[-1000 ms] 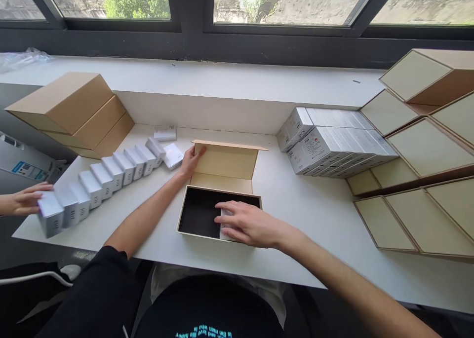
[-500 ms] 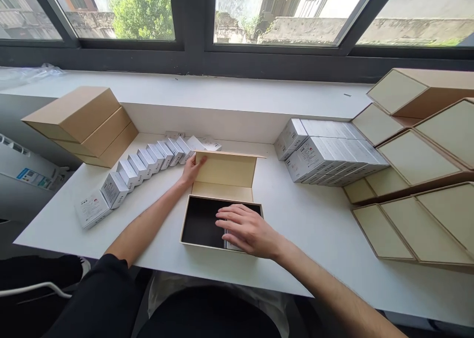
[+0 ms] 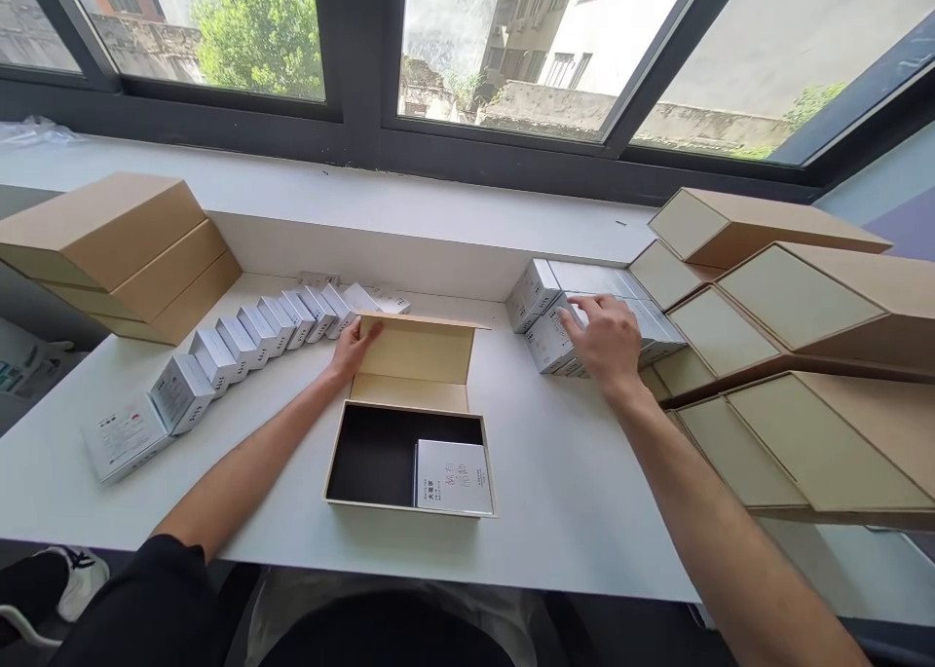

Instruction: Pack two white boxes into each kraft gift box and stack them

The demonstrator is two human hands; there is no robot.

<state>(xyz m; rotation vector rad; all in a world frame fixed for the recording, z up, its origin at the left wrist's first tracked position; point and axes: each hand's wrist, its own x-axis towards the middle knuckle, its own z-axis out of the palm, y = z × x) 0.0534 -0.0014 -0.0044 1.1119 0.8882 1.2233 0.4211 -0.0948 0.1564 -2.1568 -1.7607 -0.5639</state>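
An open gift box [image 3: 337, 453] with a dark inside stands on the table, its hinged lid [image 3: 416, 351] raised. My left hand [image 3: 354, 349] is closed on the lid's left edge. One small white carton [image 3: 454, 477] with printed characters lies in the right part of the gift box, towards its front. My right hand [image 3: 605, 341] reaches over a block of stacked white cartons [image 3: 542, 341], thumb and fingers apart and curved at its top. The hand hides part of this block, and whether the fingertips touch a carton is hard to see.
A slanting row of white cartons [image 3: 219, 355] lies on the left. Behind it stands a stack of tan boxes [image 3: 124, 248]. More tan boxes [image 3: 796, 297] are piled on the right. A raised ledge [image 3: 409, 198] runs along the window behind the table.
My right hand has left the gift box and moved right and away from me to the stacked cartons, uncovering the carton inside. My left hand still holds the lid. The view has turned rightwards.
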